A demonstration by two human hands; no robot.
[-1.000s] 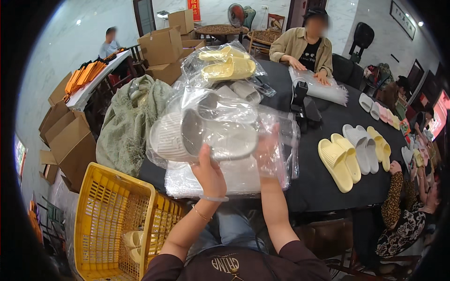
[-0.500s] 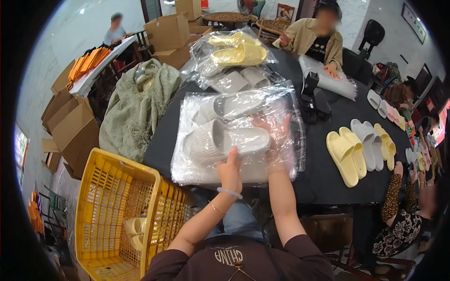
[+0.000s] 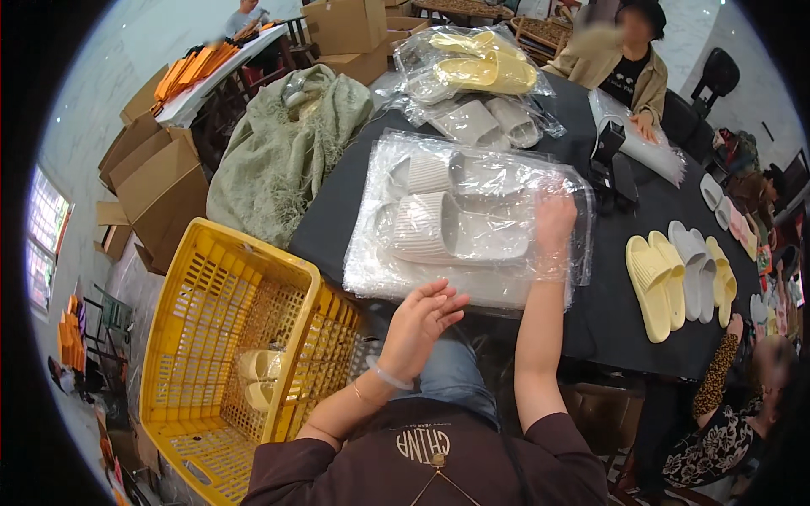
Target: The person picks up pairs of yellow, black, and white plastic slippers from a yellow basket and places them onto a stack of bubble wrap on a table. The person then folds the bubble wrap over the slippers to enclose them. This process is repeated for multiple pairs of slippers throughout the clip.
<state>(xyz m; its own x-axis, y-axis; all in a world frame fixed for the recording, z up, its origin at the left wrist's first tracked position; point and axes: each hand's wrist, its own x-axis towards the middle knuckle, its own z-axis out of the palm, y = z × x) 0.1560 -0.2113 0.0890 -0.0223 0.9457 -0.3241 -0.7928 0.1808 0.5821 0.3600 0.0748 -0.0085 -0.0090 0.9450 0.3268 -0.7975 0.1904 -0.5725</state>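
Fingers of the right hand [image 3: 554, 221] lie spread inside the crinkly clear plastic bag [image 3: 472, 223], flat on the dark surface [image 3: 337, 202], beside a ribbed pale slipper [image 3: 451, 232] within. Left hand [image 3: 422, 325] hovers loose and empty at the bag's near edge, beside a yellow lattice basket [image 3: 228, 337].

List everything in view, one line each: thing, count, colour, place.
clear plastic bag with slippers: one, two pale grey slippers inside, table centre.
bagged yellow slippers: one pack, far table end.
bagged grey slippers: one pack, behind the centre bag.
loose slippers: several, yellow and grey, table right.
black table: one.
green fringed cloth: one, table's left edge.
yellow plastic crate: one, lower left, pale slippers inside.
cardboard boxes: several, brown, left.
left hand: open, free, near the bag's front edge.
right hand: inside the bag's right side.
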